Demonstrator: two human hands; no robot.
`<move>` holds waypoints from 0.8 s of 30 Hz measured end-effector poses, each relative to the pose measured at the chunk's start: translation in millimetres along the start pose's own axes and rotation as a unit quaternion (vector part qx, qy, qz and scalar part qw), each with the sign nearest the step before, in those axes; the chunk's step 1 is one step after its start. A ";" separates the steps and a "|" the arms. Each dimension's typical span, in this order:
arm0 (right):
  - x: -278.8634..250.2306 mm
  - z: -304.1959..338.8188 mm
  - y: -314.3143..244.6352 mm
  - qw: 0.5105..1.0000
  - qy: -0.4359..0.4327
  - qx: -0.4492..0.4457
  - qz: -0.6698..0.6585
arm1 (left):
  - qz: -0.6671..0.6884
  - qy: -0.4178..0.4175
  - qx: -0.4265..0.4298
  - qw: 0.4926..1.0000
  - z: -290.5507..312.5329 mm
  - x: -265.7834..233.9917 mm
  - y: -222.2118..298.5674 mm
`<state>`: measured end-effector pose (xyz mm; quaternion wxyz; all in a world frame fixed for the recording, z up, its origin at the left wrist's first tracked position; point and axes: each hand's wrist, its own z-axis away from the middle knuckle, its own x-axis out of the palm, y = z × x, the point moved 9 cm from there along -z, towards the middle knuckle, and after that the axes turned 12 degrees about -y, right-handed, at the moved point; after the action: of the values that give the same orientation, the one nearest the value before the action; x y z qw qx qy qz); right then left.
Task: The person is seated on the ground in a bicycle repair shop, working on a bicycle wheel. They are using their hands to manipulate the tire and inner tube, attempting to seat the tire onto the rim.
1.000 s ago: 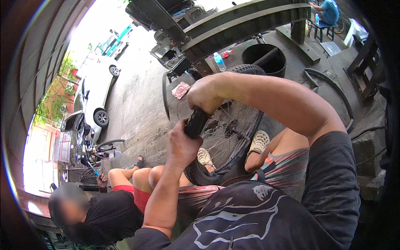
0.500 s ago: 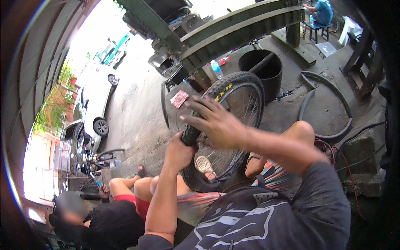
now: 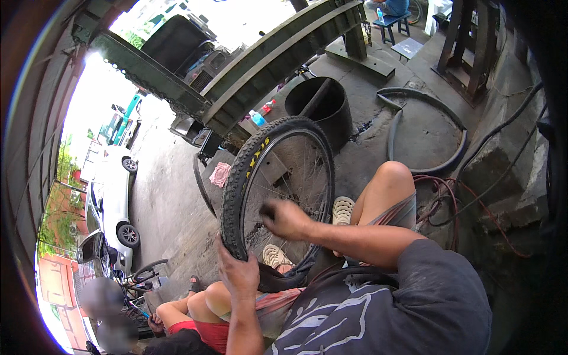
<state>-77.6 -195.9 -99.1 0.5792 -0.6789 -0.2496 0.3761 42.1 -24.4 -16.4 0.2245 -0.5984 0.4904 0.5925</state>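
Note:
A bicycle wheel (image 3: 330, 177) with a black knobby tire (image 3: 232, 204) and yellow lettering stands upright, slightly tilted, between my legs. My left hand (image 3: 239, 271) is closed round the tire at its lower left, the thumb lying along the outer side. My right hand (image 3: 288, 219) is in front of the spokes, apart from the tread. Its fingers are curled into a fist and blurred by motion, with darkened tips. Whether anything is inside that fist, I cannot make out.
Behind the wheel stand a black bucket (image 3: 340, 115), a water bottle (image 3: 258, 119) and a steel beam (image 3: 278, 56). A pink cloth (image 3: 220, 175) lies on the ground. To the right are a loose rubber tube (image 3: 458, 155) and red hoses (image 3: 452, 207). Someone in red shorts (image 3: 210, 334) sits at left.
My right hand has left the top of the tire and moved down in front of the spokes, its fingers going from spread to curled. The wheel stands more upright; the view has shifted.

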 end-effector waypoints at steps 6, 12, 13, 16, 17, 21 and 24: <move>98.7 45.7 2.3 0.995 -0.058 -0.025 -0.078 | 0.046 -0.143 -0.037 0.988 -65.2 -8.1 11.7; 49.2 49.8 -21.8 0.955 0.000 0.045 -0.295 | -0.047 -0.227 -0.049 0.972 -125.7 -27.9 83.5; 51.6 50.6 -19.8 0.946 -0.007 0.048 -0.320 | -0.045 -0.216 -0.041 0.974 -130.3 -27.0 82.2; 58.7 50.2 -12.9 0.933 -0.016 0.061 -0.353 | -0.041 -0.212 -0.029 0.976 -134.0 -23.4 84.3; 58.1 49.7 -11.3 0.939 -0.015 0.069 -0.337 | -0.029 -0.217 -0.020 0.975 -137.0 -18.8 80.6; 65.5 39.5 -5.2 0.927 -0.002 0.075 -0.367 | -0.049 -0.191 -0.025 0.980 -131.4 -19.6 76.4; 75.9 33.8 -5.5 0.888 -0.085 0.111 -0.438 | -0.044 -0.191 -0.030 0.980 -132.9 -22.1 68.8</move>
<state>-59.1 -115.7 -112.1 0.7331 -0.3973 -0.5265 0.1659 52.3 -159.0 51.8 0.3218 -0.5016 0.3940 0.6997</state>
